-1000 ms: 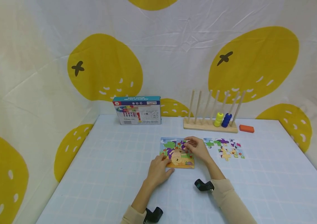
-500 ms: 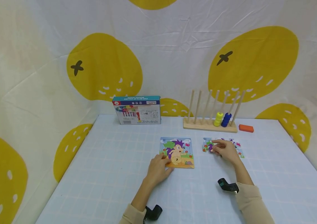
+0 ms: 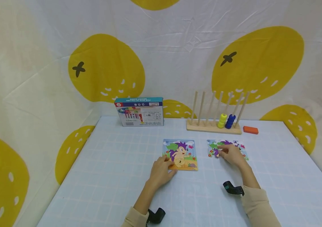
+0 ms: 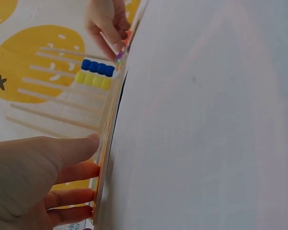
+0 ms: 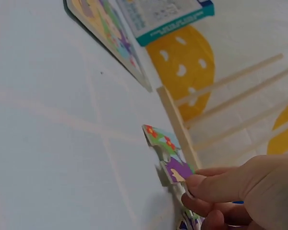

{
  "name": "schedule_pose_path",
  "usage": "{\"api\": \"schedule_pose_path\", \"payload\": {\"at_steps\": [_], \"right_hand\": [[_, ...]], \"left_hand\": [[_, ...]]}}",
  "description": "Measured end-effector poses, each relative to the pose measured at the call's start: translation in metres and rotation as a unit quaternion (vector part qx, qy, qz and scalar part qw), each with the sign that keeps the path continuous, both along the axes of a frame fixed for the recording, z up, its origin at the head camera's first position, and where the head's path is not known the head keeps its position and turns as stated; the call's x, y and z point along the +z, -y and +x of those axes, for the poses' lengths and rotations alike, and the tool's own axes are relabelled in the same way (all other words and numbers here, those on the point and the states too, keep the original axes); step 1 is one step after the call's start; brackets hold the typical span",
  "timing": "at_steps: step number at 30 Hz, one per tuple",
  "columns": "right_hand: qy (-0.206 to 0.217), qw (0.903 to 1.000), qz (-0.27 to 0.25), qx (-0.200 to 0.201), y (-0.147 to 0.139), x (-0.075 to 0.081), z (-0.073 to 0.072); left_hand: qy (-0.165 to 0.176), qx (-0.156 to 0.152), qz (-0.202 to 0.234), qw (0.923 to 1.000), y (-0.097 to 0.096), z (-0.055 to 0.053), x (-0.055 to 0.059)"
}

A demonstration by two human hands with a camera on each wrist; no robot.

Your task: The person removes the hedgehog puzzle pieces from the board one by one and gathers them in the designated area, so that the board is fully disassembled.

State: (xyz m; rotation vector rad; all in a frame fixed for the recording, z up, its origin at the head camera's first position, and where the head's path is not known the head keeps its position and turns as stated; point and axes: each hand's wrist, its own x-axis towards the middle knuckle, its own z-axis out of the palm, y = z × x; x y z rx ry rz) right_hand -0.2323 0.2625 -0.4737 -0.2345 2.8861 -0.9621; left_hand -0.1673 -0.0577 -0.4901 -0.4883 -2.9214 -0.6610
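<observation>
My left hand (image 3: pixel 160 171) rests with its fingers on the lower left corner of a square puzzle board (image 3: pixel 186 159) that bears a hedgehog picture. In the left wrist view, the thumb lies along the board's edge. To the right of the board, my right hand (image 3: pixel 233 155) pinches a puzzle piece (image 5: pixel 177 167) with red flowers and purple spines between thumb and fingers. The piece is at the left side of a group of loose puzzle pieces (image 3: pixel 212 142), just below the green one. My right hand hides part of that group.
Behind the pieces stands a wooden peg rack (image 3: pixel 203 126) with yellow beads (image 3: pixel 222 121) and blue beads (image 3: pixel 230 121) on two pegs. An orange block (image 3: pixel 250 130) lies beside it. A printed cardboard box (image 3: pixel 139 112) stands at the back left, by the patterned cloth.
My right hand has moved right from the puzzle board to the loose pieces with the flowered puzzle piece, then shifted slightly down. My left hand has stayed on the board.
</observation>
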Motion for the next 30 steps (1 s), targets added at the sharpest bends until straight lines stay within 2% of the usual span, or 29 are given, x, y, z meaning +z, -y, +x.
{"api": "schedule_pose_path", "payload": {"at_steps": [3, 7, 11, 15, 22, 30], "right_hand": [[-0.021, 0.9994, 0.026, 0.011, 0.0022, -0.0008, -0.0003], [-0.05, 0.9977, 0.034, 0.031, 0.0055, -0.0005, 0.0022], [-0.052, 0.9948, 0.045, 0.076, 0.0073, -0.0018, 0.0053], [-0.053, 0.9924, 0.057, 0.095, 0.0085, -0.0036, 0.0076], [-0.059, 0.9921, 0.073, 0.083, 0.0091, -0.0069, 0.0061], [-0.059, 0.9926, 0.068, 0.081, 0.0074, -0.0096, 0.0063]], "left_hand": [[-0.003, 0.001, -0.001, 1.0, -0.0003, 0.0001, 0.0007], [0.0, -0.001, -0.004, 1.0, -0.0008, -0.0005, 0.0002], [0.001, -0.001, -0.002, 1.0, -0.0011, -0.0007, 0.0002], [-0.001, 0.002, -0.004, 1.0, -0.0012, -0.0009, 0.0], [-0.006, 0.002, -0.002, 1.0, -0.0008, -0.0005, -0.0008], [-0.001, 0.002, -0.002, 1.0, -0.0012, -0.0001, 0.0005]]}}
